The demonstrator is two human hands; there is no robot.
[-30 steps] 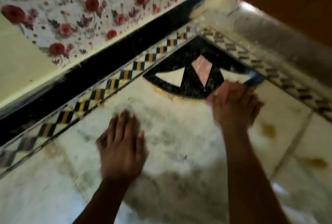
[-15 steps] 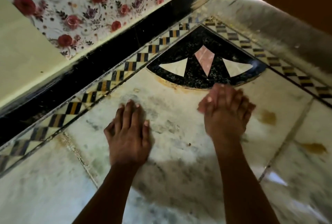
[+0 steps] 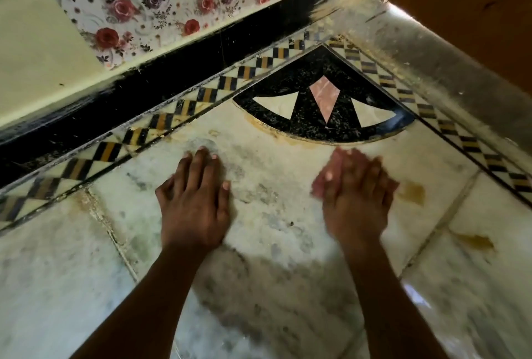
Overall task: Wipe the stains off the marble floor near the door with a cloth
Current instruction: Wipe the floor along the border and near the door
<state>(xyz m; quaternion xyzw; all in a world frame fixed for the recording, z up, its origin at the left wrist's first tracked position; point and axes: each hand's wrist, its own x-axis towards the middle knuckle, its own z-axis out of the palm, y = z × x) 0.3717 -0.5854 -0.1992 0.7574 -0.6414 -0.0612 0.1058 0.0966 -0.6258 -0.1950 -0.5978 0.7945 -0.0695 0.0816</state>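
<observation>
Forearms: two bare forearms reach forward from the bottom edge, over a dark shadow on the floor.
Marble floor (image 3: 273,223): white, mottled with grey smudges; a grout joint runs just left of the left hand, another just right of the right hand.
Left hand (image 3: 195,203): palm down, flat on the marble, fingers stretched forward and close together, thumb out to the side; it holds nothing.
Right hand (image 3: 355,200): palm down on the marble, level with the left hand and well apart from it, blurred; fingers lie close together and slightly curled.
Cloth: none can be made out; whether a cloth lies under the right hand, I cannot tell.
Stains: a brown-yellow stain (image 3: 413,193) sits just right of the right hand; a second stain (image 3: 478,240) lies farther right, past the grout joint; a yellowish ring (image 3: 259,125) follows the curved edge of the inlay, ahead of the hands.
Inlay (image 3: 322,105): a black fan-shaped corner piece with two cream wedges and a pink diamond, just beyond the right hand.
Border (image 3: 178,111): a strip of black, yellow and white checks runs ahead of the left hand and turns at the corner, passing to the right.
Skirting (image 3: 161,85): a black band beyond the border, under a wall with floral paper (image 3: 161,4).
Door (image 3: 466,7): brown wood, far right, above a grey threshold (image 3: 449,70).
</observation>
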